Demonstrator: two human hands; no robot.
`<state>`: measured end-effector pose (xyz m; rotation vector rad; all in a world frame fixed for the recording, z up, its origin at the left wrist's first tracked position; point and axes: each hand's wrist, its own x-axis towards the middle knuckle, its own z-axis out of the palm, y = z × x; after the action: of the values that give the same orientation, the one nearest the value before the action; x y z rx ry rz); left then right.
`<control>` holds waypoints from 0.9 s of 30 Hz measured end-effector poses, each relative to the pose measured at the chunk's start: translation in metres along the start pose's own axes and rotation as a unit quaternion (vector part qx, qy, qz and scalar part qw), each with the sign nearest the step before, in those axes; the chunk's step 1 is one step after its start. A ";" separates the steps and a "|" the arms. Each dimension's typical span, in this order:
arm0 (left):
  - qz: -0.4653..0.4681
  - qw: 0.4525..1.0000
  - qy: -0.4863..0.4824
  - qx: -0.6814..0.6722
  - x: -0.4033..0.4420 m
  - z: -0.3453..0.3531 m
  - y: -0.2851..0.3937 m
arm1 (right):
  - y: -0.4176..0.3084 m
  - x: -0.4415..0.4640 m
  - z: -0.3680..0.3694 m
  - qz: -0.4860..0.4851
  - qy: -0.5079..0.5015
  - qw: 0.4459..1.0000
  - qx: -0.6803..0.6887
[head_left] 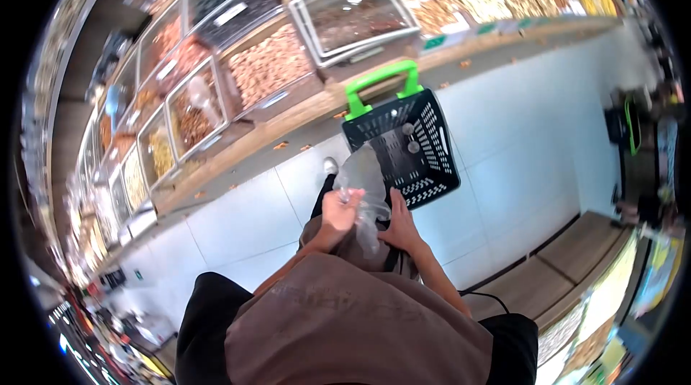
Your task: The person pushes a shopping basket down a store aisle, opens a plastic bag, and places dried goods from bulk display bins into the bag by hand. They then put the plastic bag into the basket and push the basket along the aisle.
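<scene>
A clear plastic bag (363,169) hangs crumpled in front of my body, partly over the near left side of a black shopping basket (443,151). My left hand (340,212) is closed, its fingers pinching the bag's gathered plastic. Just to the right, my right hand (403,226) has its fingers stretched out and its thumb apart, beside the loose end of the bag. Whether the thumb touches the plastic is hard to make out. The basket's bright green handle (381,82) stands up at its far end. A few small round pale shapes show inside the basket.
Ahead, a wooden-edged display counter (288,122) carries bins of dried foods, some under clear lids (353,10). A scoop (205,100) lies in one bin. Pale floor tiles (511,133) run between the counter and a brown wooden ledge (568,262) at right.
</scene>
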<state>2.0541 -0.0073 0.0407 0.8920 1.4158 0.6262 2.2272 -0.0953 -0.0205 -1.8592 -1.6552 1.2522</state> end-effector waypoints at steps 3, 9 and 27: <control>0.059 0.997 0.009 -0.050 -0.022 -0.008 0.043 | -0.033 0.038 -0.005 -0.052 0.020 0.997 -0.054; 0.194 0.980 -0.036 0.030 0.000 -0.079 0.109 | -0.121 0.156 0.019 -0.276 0.107 0.940 0.167; 0.126 0.853 -0.503 0.053 0.136 -0.392 0.180 | -0.410 0.287 0.029 0.056 -0.138 0.925 0.349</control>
<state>1.7047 0.2621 0.1389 1.2498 0.3800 0.1794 1.9323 0.2656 0.1636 -1.3834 -1.0000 1.9073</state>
